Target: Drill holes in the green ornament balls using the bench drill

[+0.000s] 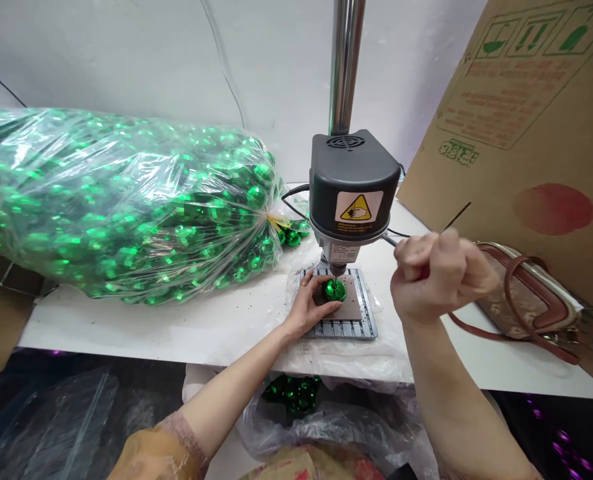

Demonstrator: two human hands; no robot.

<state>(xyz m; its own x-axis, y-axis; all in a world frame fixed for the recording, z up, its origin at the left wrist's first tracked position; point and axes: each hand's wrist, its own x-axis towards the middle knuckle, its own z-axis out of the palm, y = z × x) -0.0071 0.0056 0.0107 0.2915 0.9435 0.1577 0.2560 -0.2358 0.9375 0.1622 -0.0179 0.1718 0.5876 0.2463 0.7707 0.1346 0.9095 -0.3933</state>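
Note:
My left hand [309,301] is closed round a shiny green faceted ball [335,291], thumb and fingers on its sides. The ball rests on a flat brown board [349,311] on the slotted metal base [363,328] of a bench drill press [353,177]. Straight above, the drill chuck [338,269] reaches down to the top of the ball; whether the bit is inside it I cannot tell. My right hand [439,275] makes a fist round the feed lever [390,241] at the machine's right side, hiding most of the grip.
A big clear bag [126,207] full of green balls lies left of the press. An open plastic bag with more green balls [296,395] sits below the table edge. At right are a brown handbag [531,300] and a large cardboard box [516,133]. Dark crumbs dot the base.

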